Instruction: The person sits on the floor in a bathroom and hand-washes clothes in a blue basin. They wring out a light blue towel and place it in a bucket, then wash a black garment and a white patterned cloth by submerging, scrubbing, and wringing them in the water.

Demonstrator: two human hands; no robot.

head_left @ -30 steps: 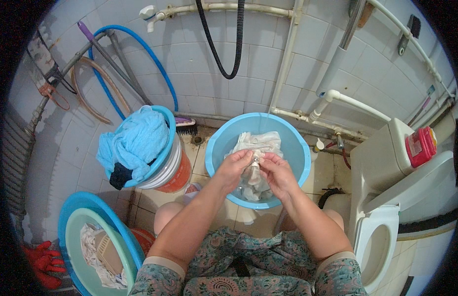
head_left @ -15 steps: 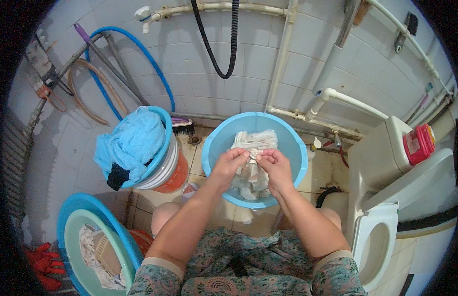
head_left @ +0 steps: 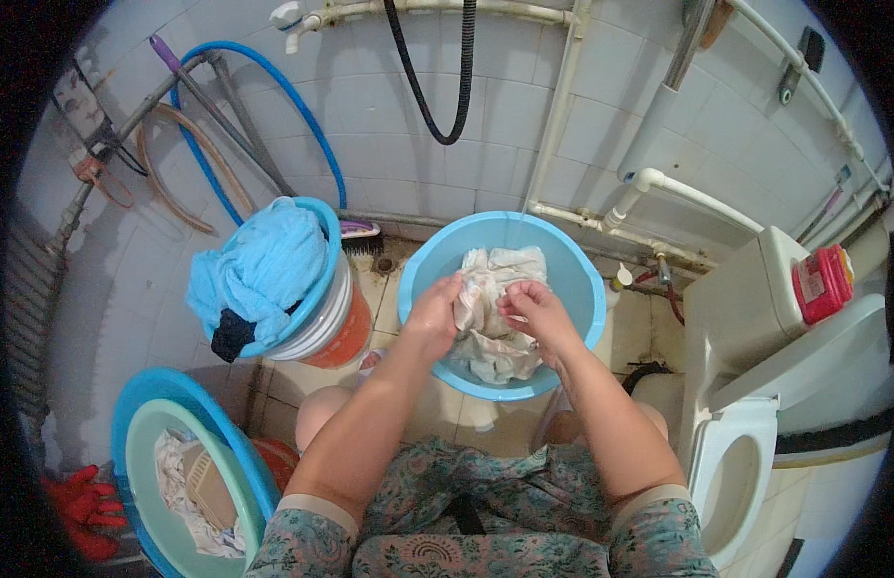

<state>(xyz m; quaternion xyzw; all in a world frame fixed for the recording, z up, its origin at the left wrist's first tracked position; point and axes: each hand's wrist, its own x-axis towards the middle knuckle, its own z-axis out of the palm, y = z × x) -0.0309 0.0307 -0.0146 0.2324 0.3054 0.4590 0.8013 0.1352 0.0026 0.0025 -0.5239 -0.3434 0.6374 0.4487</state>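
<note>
A wet, off-white cloth garment (head_left: pixel 503 354) lies bunched in a round light-blue basin (head_left: pixel 583 332), its upper part lifted between my hands. My left hand (head_left: pixel 435 316) is closed on the cloth's left edge, thumb on top. Over the middle of the same cloth is my right hand (head_left: pixel 537 316), its fingers curled and the thumb drawn in toward them. Whatever lies between those right fingertips is too small to make out.
At left, a blue basin (head_left: pixel 327 234) of blue cloth sits on stacked buckets (head_left: pixel 343 332). A green basin (head_left: pixel 143 435) with clothes is nearer me. The toilet (head_left: pixel 702 482) stands right. A scrubbing brush (head_left: pixel 362 237) lies by the wall, and a black hose (head_left: pixel 466 72) hangs above.
My hands have moved apart from their pinch together on the twisted cloth. The cloth is now spread wider, with the left hand still gripping it.
</note>
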